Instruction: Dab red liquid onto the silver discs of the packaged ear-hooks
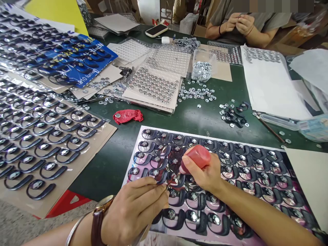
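My right hand [205, 171] is wrapped round a red squeeze bottle [198, 155], tilted with its lower end toward the board. My left hand [135, 205], with a watch on the wrist, pinches a thin metal tool that looks like tweezers [169, 182]. Its tip is at one of the hook-shaped dark pieces with a shiny round stud. Both hands are over a board [139, 136] with rows of these dark hooked pieces [193, 196]. The bottle's nozzle is hidden by my fingers.
Filled sheets of similar pieces [48, 167] lie at left. Ahead are a stack of trays with silver studs [156, 85], a clear box of metal discs [202, 70], loose discs [197, 92] and a red crumpled packet [128, 116]. A co-worker's hands [241, 24] are across the table.
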Demonstrator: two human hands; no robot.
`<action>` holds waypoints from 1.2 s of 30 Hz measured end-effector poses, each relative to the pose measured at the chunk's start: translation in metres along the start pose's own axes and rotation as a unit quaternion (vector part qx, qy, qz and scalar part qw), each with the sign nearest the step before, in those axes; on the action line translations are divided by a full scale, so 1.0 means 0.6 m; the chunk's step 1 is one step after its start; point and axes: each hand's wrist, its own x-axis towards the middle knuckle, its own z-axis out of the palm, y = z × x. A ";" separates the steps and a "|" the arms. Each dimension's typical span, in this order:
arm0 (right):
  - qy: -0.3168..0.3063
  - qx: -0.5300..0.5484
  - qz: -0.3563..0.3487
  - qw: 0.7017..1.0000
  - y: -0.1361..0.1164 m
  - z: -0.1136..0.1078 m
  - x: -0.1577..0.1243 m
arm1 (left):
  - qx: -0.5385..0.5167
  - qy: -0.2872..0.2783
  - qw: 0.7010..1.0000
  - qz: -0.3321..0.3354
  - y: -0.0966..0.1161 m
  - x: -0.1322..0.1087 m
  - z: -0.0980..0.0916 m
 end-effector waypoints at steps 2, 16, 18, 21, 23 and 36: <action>0.005 0.007 -0.006 1.000 0.001 0.000 0.000 | -0.015 0.005 1.000 -0.010 -0.003 -0.003 0.001; 0.006 0.018 -0.028 0.999 0.002 0.000 -0.003 | -0.133 0.015 0.988 -0.070 -0.020 -0.014 0.004; 0.005 0.010 -0.031 0.999 0.002 0.001 -0.002 | -0.137 0.021 0.987 -0.076 -0.021 -0.012 0.003; -0.004 0.002 -0.043 0.999 0.001 0.001 -0.002 | -0.154 0.032 0.983 -0.099 -0.022 -0.006 0.001; -0.003 -0.004 -0.068 0.998 0.002 0.003 -0.003 | -0.168 0.045 0.978 -0.116 -0.024 -0.001 0.001; -0.101 0.076 0.012 0.992 -0.020 -0.023 0.009 | -0.155 0.077 0.975 -0.138 -0.016 -0.008 0.009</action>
